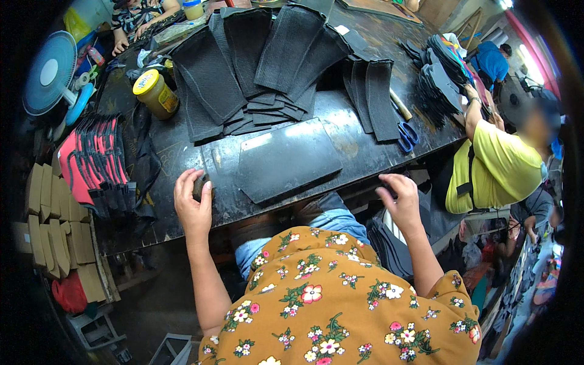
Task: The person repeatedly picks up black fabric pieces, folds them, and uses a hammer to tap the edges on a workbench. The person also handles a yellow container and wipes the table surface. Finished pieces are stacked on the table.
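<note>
My left hand (194,204) is at the table's near edge, fingers curled round a small dark thing I cannot make out. To the right, my right hand (401,199) is raised just off the table edge, its thumb and fingers apart with nothing visible between them. Between my hands a flat black board (289,159) lies on the table, its near edge close to my lap. Beyond it, black fabric pieces (204,82) are fanned out in overlapping stacks. Several narrow black strips (382,100) lie to their right.
A yellow-lidded jar (156,94) stands at the left, near pink-and-black pieces (97,158) and a blue fan (52,73). Blue-handled scissors (408,136) lie near the right edge. A person in yellow (496,161) handles stacked dark pieces (441,79). Cardboard-coloured pieces (58,225) are piled at left.
</note>
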Available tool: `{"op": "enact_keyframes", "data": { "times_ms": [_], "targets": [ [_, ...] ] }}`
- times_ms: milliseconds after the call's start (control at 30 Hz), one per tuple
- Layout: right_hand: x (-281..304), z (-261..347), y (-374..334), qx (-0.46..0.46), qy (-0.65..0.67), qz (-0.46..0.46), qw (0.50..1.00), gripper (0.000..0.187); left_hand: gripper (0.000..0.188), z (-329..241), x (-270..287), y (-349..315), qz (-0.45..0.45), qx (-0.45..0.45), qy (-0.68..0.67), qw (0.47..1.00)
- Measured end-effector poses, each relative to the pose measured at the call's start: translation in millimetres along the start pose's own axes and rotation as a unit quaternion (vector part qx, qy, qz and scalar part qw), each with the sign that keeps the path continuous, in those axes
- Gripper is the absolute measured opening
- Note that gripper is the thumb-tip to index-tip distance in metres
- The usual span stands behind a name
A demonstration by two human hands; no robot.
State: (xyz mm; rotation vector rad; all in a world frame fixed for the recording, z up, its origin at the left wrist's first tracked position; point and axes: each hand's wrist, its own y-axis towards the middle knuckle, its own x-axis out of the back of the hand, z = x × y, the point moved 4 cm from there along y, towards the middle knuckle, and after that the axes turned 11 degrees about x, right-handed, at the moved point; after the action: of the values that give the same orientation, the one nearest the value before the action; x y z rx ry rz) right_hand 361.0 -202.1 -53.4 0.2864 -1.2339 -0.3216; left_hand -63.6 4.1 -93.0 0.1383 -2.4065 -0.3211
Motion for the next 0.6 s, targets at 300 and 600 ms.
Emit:
{"op": "enact_keyframes", "data": {
  "times_ms": [300, 600],
  "targets": [
    [-29.5, -9.9, 66.1, 0.073, -0.067, 0.044, 0.994, 0.011, 0.027, 0.1, 1.1, -0.2, -0.007, 0.004, -0.036, 0.999],
    [-36.4, -34.8, 66.2, 0.047, -0.008, -0.038, 0.998, 0.012, 0.026, 3.2, 2.0, -0.2, -0.022, -0.002, -0.041, 0.999]
  ]
}}
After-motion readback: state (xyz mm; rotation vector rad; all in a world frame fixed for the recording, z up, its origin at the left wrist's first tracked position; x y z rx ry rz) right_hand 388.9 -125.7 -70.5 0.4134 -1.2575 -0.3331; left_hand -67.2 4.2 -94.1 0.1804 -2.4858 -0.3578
